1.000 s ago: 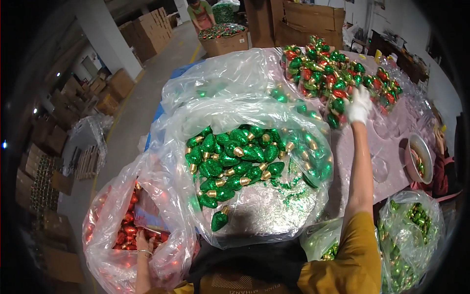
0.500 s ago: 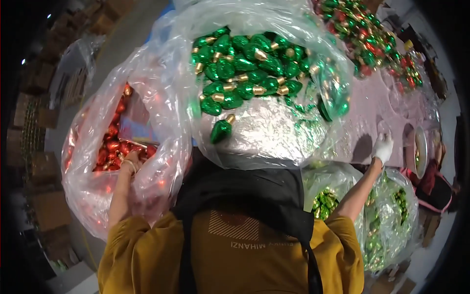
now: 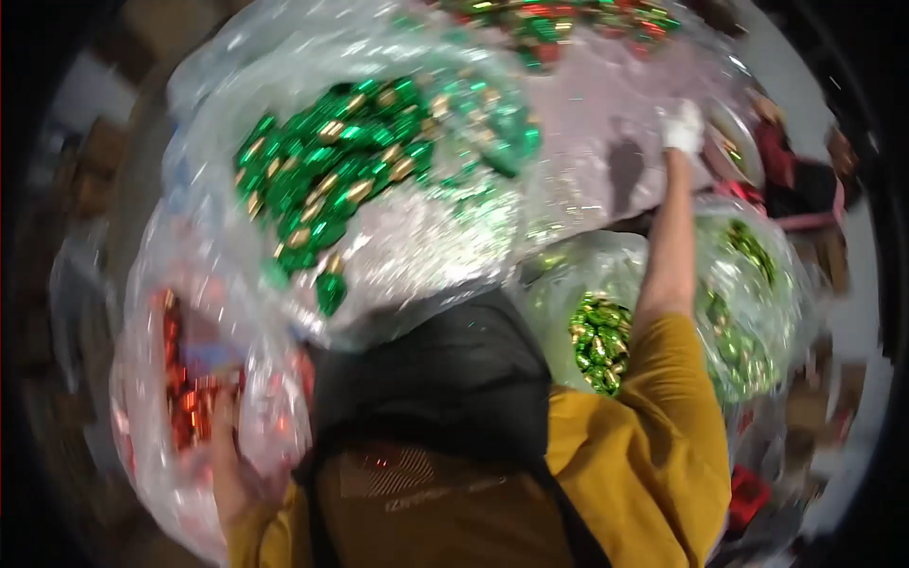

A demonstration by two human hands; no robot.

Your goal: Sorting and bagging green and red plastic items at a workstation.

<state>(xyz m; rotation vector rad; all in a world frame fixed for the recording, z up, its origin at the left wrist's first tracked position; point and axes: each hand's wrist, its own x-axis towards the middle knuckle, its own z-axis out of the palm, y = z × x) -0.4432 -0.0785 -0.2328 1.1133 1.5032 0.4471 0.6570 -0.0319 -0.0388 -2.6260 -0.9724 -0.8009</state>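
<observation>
My left hand [image 3: 232, 459] is bare-skinned and blurred, at the clear plastic bag [image 3: 137, 398] of shiny red bulb ornaments [image 3: 192, 407]. Its fingers point toward the red bulbs; motion smear hides whether they grip any. My right hand [image 3: 684, 128], in a white glove, reaches far out over the pink table surface [image 3: 597, 95], close to a round pale-rimmed dish [image 3: 743, 142]. Smear hides its fingers too. Between my arms, a large open clear bag [image 3: 213, 95] holds green bulb ornaments with gold caps [image 3: 331, 161], heaped toward its far left.
Light green ornaments [image 3: 601, 341] fill a clear bag below my right arm, with another bag [image 3: 748, 350] of them to its right. Mixed red and green ornaments [image 3: 568, 24] lie at the far table edge. Cardboard boxes [image 3: 99, 156] stand at left.
The view has swung right, so the bags appear shifted left and lower. My right arm stretches farther out over the table. My left hand appears farther back, nearer me, than when among the red bulbs.
</observation>
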